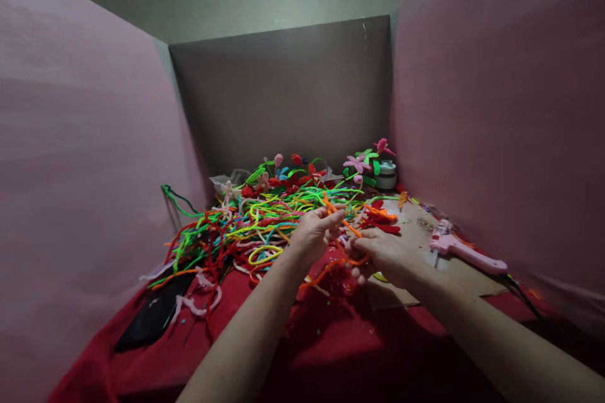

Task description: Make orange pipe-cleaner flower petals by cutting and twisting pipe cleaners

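An orange pipe cleaner (350, 228) stretches between my two hands above the red cloth, with a loop of it hanging below. My left hand (317, 230) pinches its upper left end between thumb and fingers. Lower and to the right, my right hand (380, 252) is closed on the other part of it. Another orange strand (321, 276) trails down to the left under the hands. Just behind them spreads a tangled heap of pipe cleaners (265, 217) in green, yellow, red, white and pink.
A pink hot glue gun (466, 250) lies on cardboard (454, 280) at the right. At the left a black phone (154, 318) rests on the red cloth (326, 359). Pipe-cleaner flowers (358, 164) stand at the back. Pink panels (496, 107) rise on both sides.
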`<state>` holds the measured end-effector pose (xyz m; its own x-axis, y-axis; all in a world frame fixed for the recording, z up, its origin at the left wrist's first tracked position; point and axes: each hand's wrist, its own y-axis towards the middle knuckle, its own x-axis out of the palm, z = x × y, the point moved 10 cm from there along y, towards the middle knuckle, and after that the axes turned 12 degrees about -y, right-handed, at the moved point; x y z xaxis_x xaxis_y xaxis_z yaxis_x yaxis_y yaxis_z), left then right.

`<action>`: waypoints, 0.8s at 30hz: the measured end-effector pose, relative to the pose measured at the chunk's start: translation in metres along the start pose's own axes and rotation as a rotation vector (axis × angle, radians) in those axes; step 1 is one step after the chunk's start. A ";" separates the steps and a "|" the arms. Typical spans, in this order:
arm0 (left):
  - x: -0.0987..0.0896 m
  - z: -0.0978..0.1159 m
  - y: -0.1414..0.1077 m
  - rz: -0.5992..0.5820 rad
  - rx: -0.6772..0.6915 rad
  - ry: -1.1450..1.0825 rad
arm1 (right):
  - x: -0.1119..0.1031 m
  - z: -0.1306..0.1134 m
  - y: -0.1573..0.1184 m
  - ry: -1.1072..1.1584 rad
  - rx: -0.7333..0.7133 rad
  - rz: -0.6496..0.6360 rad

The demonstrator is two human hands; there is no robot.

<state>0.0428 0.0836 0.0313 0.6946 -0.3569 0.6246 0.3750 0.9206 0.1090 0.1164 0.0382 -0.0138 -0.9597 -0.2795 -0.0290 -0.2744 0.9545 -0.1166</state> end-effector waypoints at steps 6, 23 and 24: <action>0.000 0.006 0.003 0.015 0.070 -0.106 | 0.007 -0.006 -0.001 0.281 -0.063 -0.126; -0.031 0.063 -0.001 0.151 0.377 -0.338 | 0.014 0.033 0.025 0.582 0.025 0.259; -0.032 0.068 -0.002 0.142 0.396 -0.344 | 0.016 0.032 0.025 0.556 0.029 0.262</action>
<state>-0.0220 0.1035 0.0641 0.4554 -0.2135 0.8643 -0.0139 0.9690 0.2467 0.0961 0.0544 -0.0485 -0.8850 0.0677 0.4607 -0.0306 0.9788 -0.2026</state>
